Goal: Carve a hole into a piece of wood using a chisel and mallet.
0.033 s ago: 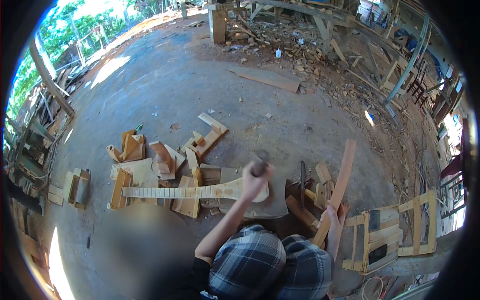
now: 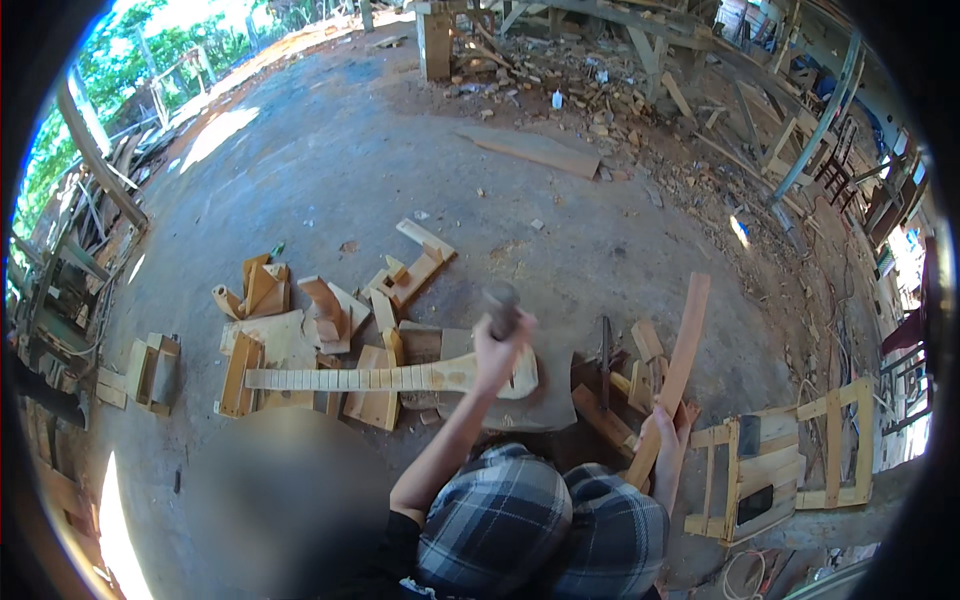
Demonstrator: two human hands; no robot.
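Note:
My left hand (image 2: pixel 498 350) grips a short, dark cylindrical tool (image 2: pixel 503 307), smeared by motion, above the wide end of a pale wooden neck-shaped piece (image 2: pixel 420 378) with cross lines along it. This piece lies across wooden blocks (image 2: pixel 367 400) and a flat grey board (image 2: pixel 545 410). At the right, my right hand (image 2: pixel 672 432) is wrapped round a long, flat wooden strip (image 2: pixel 686 330) held at a slant. A dark narrow bar (image 2: pixel 605 365) and several wood offcuts (image 2: pixel 646 342) are to the left of it. My knees in plaid cloth are below.
More wooden blocks (image 2: pixel 268 300) and pieces lie on the concrete floor at left. A slatted wooden frame (image 2: pixel 832 450) is at the lower right. Wood scraps, posts (image 2: pixel 433 50) and a bench line the back and right. Piled boards edge the left. A blurred patch hides the lower left.
My left hand and the dark tool have shifted a little left and up. The strip in my right hand has moved very slightly.

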